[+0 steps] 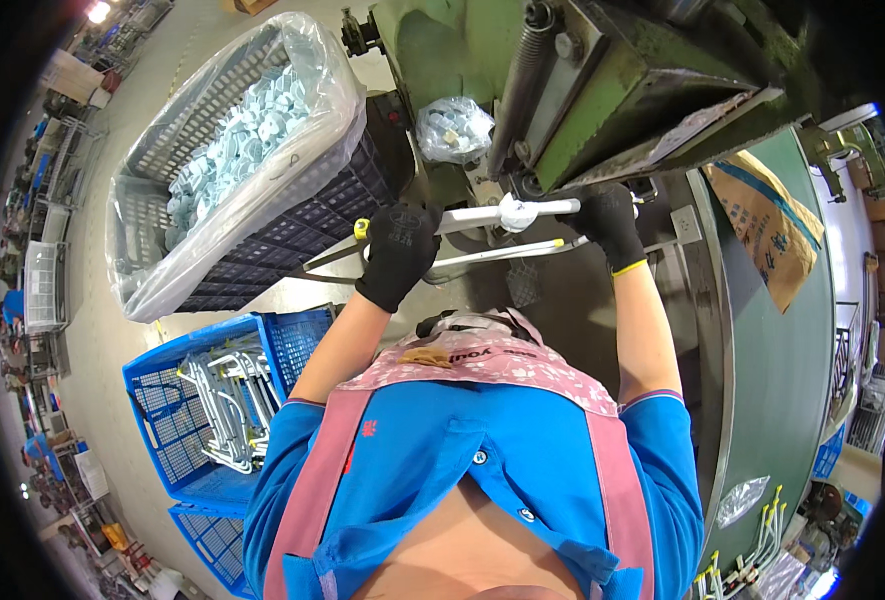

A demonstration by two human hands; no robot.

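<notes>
Both my hands wear black gloves. My left hand [402, 248] is closed round the left part of a white metal tube [470, 218], just below the green press [652, 90]. Around the tube's middle sits a white plastic fitting [517, 213]. My right hand [608, 224] is closed at the tube's right end, its fingertips partly hidden by the machine. A thinner white rod [502, 254] with a yellow tip runs below the tube, nearer to me. A yellow cap [362, 229] shows just left of my left hand.
Left of the press stands a dark crate [292, 235] lined with clear plastic, full of pale blue plastic parts [237, 140]. Below it, a blue crate [167, 430] holds several bent white tubes [232, 400]. A green bench [772, 400] at right bears a brown paper sack [767, 230].
</notes>
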